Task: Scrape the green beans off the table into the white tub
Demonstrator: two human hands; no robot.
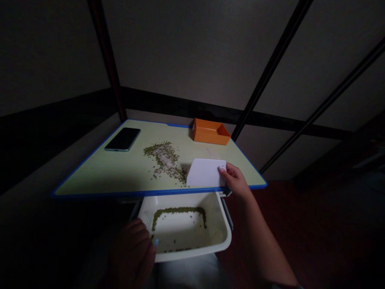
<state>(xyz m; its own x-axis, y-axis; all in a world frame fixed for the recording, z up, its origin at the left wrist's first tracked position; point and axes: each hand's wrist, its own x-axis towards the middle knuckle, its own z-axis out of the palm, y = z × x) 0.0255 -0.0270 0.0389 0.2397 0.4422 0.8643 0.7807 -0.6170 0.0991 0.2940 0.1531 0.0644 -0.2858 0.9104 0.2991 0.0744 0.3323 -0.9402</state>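
Observation:
My right hand (236, 180) pinches the right end of a white flat scraper (206, 172), thumb on its face, over the front right of the table. The scraper's left edge is beside a spread of small green beans (161, 150) mixed with white grains (166, 158). Below the table edge is a white plastic basin (221, 237), with green beans (180, 210) lying along its far inner side and a few scattered on its bottom. My left hand (134, 245), dim in shadow, has its fingers curled over the basin's left rim.
A pale table (99, 172) with a blue edge stands against a panelled wall (180, 48). At its left lies a dark-screened phone (123, 139). An orange open box (210, 132) sits at the back right, with a faint patch of white grains (212, 153) in front of it.

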